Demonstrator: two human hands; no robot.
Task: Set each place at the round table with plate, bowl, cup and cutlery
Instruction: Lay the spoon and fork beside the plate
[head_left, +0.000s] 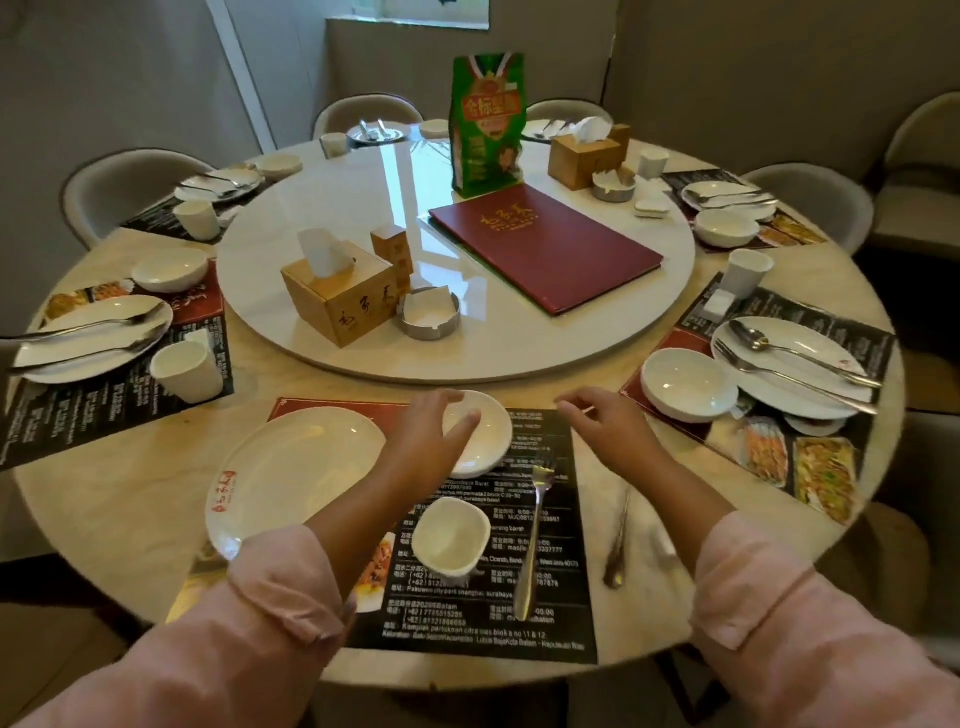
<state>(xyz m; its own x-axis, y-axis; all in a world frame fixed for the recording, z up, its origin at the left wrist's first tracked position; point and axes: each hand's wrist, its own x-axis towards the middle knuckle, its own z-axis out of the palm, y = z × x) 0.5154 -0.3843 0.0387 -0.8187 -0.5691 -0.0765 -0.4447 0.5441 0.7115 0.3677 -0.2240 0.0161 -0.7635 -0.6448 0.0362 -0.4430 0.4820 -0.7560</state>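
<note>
The plate (291, 467) lies near left, overlapping the left edge of the mat (545, 639). Just right of it, the left hand (426, 436) grips the bowl (488, 441), with fingers curled over its left rim. The bowl is at the far part of the mat, between the plate and the fork (535, 530). The cup (451, 535) stands nearer, on the mat.

The step in hand seems to be seating this bowl. It would be best to keep it level and put it down clear of the plate's rim and the fork's tines. The finished places to left and right are a guide: there the bowl sits beside the plate and the cutlery lies across the plate.

The spoon (618, 545) lies off the mat on the bare table (130, 493). The right hand (602, 426) hangs far of it, fingers loosely curled with nothing visible in them, so it is free to gather the cutlery.

The left wrist hides the gap between plate and bowl, so I cannot tell whether they touch or whether the bowl is lifted. The spoon is blurred, so that name is a guess. The far places are small and partly behind a green bag (485, 124).
</note>
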